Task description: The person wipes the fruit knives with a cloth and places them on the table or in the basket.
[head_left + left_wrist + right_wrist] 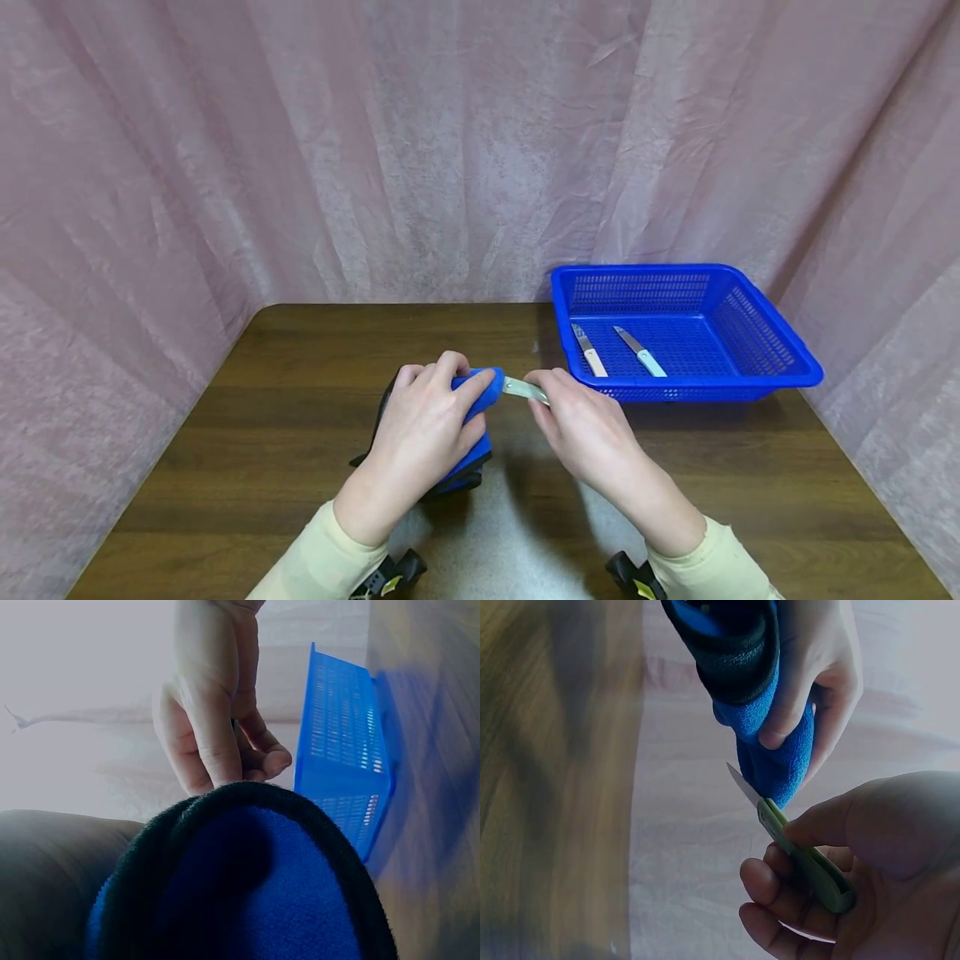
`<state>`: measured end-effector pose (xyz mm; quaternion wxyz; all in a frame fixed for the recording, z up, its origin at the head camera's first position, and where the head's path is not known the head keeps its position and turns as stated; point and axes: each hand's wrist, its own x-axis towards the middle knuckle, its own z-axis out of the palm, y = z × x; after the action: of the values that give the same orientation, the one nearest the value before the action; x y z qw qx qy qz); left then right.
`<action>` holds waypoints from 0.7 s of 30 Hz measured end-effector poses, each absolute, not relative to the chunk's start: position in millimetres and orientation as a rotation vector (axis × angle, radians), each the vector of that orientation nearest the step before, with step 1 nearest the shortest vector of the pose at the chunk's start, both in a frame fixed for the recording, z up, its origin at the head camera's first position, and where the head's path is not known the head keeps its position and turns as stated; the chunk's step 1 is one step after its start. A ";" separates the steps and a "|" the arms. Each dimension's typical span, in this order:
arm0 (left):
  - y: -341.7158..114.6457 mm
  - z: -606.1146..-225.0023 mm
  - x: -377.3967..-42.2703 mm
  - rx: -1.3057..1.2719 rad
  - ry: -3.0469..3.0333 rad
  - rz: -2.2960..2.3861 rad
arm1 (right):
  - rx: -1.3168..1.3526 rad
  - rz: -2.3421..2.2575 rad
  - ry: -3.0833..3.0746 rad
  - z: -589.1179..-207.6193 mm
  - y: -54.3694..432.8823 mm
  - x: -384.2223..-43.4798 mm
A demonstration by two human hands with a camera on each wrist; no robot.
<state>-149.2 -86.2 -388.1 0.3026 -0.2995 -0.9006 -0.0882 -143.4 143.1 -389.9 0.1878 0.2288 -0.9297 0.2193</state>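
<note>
A folded blue cloth with black edging (pixel 474 450) is bunched in my left hand (pixel 423 425), low over the table. My right hand (pixel 588 425) holds a pocket knife with a pale green handle (pixel 527 390), pinched between thumb and fingers. In the right wrist view the knife's blade (pixel 742 785) stands unfolded, its side against the cloth. Left thumb and fingers press the cloth from both sides near the blade. Cloth fills the lower part of the left wrist view, hiding the knife there.
A blue perforated basket (pixel 697 382) stands at the back right of the wooden table (pixel 300 400). Inside lie two unfolded knives, one with a pale pink handle (pixel 596 363), one with a light turquoise handle (pixel 651 363). Pink curtains (pixel 450 150) hang behind and at both sides.
</note>
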 end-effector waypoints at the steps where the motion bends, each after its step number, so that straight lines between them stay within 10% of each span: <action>1: -86.4 -388.0 -149.2 -0.793 -2.387 -0.229 | 0.646 0.615 -2.615 -389.8 142.9 -143.5; 21: -94.0 -385.8 -152.0 -0.745 -2.428 -0.209 | 0.640 0.623 -2.584 -386.7 147.4 -141.7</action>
<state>-152.0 -94.0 -385.8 0.2924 -0.2796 -0.9111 -0.0785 -141.7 147.4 -386.7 0.2023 0.2292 -0.9256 0.2233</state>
